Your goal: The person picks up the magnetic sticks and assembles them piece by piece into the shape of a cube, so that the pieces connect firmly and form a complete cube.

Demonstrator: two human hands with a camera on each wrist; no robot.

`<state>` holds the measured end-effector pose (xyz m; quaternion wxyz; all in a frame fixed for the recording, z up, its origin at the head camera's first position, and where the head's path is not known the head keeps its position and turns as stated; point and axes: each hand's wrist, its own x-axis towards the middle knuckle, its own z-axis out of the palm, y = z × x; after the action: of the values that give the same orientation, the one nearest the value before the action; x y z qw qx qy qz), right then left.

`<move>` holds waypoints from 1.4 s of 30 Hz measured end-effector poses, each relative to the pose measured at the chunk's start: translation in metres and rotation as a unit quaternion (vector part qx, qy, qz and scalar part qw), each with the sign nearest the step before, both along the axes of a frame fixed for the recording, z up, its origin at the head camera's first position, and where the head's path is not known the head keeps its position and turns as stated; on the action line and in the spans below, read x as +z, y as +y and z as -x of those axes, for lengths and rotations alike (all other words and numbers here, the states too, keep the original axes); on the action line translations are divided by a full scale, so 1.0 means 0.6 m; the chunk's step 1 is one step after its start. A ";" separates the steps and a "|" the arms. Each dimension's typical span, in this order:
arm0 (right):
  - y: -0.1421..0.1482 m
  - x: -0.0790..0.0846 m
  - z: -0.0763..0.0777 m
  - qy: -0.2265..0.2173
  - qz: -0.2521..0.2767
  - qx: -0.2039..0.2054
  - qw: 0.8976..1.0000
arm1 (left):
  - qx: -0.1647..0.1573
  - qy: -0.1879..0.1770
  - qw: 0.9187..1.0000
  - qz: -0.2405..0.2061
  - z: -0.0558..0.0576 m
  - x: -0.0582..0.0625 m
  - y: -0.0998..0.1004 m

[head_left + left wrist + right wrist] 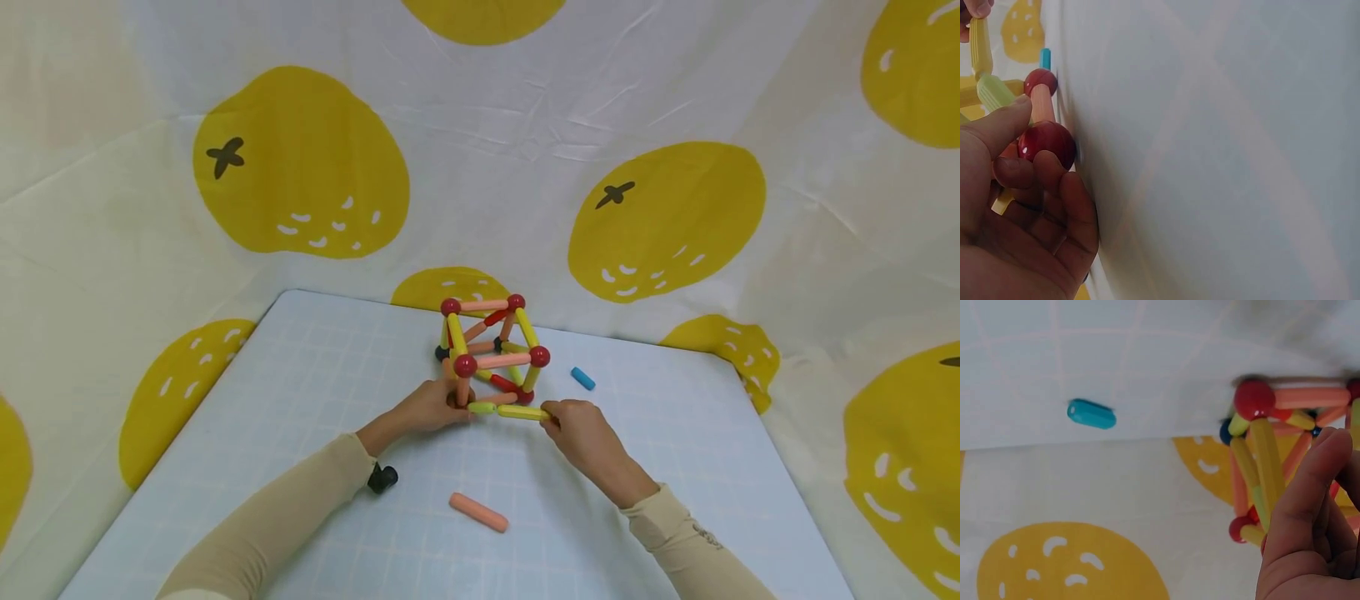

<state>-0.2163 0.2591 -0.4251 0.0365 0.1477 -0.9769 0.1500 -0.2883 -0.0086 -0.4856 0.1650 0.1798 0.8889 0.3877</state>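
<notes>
A cube-like frame (504, 361) of magnetic sticks and balls stands toward the back of the table. At its lower near-left corner my left hand (431, 407) grips a red ball (1047, 140), fingertips curled against it, while the thumb lies on a short light-green stick (996, 92). From that corner the green stick points right, its far end meeting a yellow stick (521, 412). My right hand (588, 437) pinches the other end of this yellow stick, just in front of the frame. The left hand hides part of the corner in the head view.
A short blue stick (582, 378) lies right of the frame. Closer to me is a loose salmon-pink stick (478, 512). Behind the table (337, 333) hangs a white cloth (480, 167) printed with yellow fruit.
</notes>
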 end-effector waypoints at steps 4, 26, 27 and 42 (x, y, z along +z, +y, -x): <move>-0.007 0.002 0.001 0.009 -0.010 0.003 1.000 | 0.007 -0.002 1.000 0.006 -0.001 0.001 0.001; 0.008 0.003 0.039 -0.028 0.141 -0.002 0.990 | 0.013 0.006 1.000 0.004 -0.001 -0.007 0.002; 0.009 0.001 0.042 -0.030 0.147 -0.002 0.989 | 0.013 0.006 1.000 0.003 -0.001 -0.007 0.002; -0.014 -0.014 0.062 -0.173 0.318 -0.121 0.924 | 0.021 -0.002 1.000 -0.004 -0.002 -0.004 0.002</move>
<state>-0.2538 0.2507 -0.4336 -0.0706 -0.0190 -0.8796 0.4701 -0.2874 -0.0073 -0.4882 0.1574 0.1607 0.8908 0.3949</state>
